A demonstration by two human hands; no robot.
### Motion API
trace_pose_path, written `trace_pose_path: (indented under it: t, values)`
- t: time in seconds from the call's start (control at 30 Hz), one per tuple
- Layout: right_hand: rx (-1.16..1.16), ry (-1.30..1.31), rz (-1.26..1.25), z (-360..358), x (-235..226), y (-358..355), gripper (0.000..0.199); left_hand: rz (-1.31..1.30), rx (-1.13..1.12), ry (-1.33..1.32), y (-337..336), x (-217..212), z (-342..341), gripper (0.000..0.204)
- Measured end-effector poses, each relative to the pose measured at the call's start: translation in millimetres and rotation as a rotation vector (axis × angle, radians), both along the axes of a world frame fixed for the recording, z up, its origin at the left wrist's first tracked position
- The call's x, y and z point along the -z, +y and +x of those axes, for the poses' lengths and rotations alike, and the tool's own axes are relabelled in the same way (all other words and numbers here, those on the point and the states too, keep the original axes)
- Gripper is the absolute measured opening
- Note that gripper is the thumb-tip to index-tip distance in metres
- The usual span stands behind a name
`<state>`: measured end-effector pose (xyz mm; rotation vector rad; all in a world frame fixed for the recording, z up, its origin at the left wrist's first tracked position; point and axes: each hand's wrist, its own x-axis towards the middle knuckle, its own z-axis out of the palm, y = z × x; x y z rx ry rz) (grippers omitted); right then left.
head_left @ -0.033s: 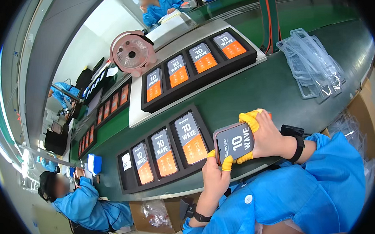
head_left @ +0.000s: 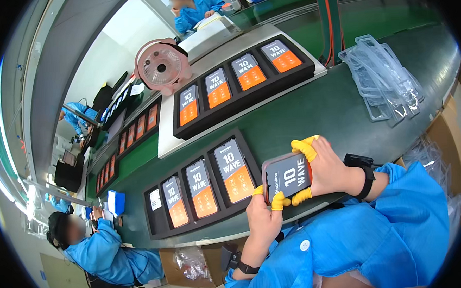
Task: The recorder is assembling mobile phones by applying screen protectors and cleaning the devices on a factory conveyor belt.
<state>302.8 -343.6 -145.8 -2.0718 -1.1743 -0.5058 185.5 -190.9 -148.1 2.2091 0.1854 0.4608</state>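
Note:
Both my hands hold one smartphone [head_left: 289,176], tilted sideways above the near edge of the bench, its screen side up with a grey and orange printed film. My right hand [head_left: 325,165] wraps the right end, with yellow finger cots on its fingers. At the lower left corner, my left hand [head_left: 264,215] pinches the phone between yellow-capped fingertips. Just left of my hands lies a black foam tray [head_left: 210,163] with three similar phones in its slots. Its leftmost slot shows a white label [head_left: 155,199] and no phone.
Beyond it, a second black tray [head_left: 244,99] of phones rests on a pale board. A pink fan [head_left: 161,67] stands at its left end. Clear plastic trays [head_left: 381,78] are piled at the right. Co-workers in blue sit at left [head_left: 111,254] and far side [head_left: 197,10].
Almost nothing differs. The phone and my fingers have shifted very slightly; both hands keep their hold on it.

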Motion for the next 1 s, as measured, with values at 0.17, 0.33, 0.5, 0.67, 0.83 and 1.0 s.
trace_pose_path:
  t: [0.17,0.33,0.5,0.67,0.83,1.0]
  values:
    - [-0.258,0.451,-0.302,24,-5,13,0.065,-0.206,-0.058,0.000,-2,6,-5,0.018]
    - [-0.180,0.243,-0.330,19,-1,27,0.047,-0.026,-0.104,0.135,26,22,-4,0.020]
    - [-0.337,0.228,-0.119,6,-24,33,0.039,-0.423,0.457,0.022,52,29,-20,0.074]
    - [-0.627,0.312,0.202,-13,-35,69,0.038,-0.317,0.322,0.113,27,50,-21,0.034]
    - [-0.549,0.116,0.250,-21,-34,91,0.039,-0.055,0.122,-0.060,50,47,-29,0.028]
    - [-0.577,-0.021,0.436,-38,-43,124,0.034,-0.085,0.033,-0.210,71,44,-41,0.037]
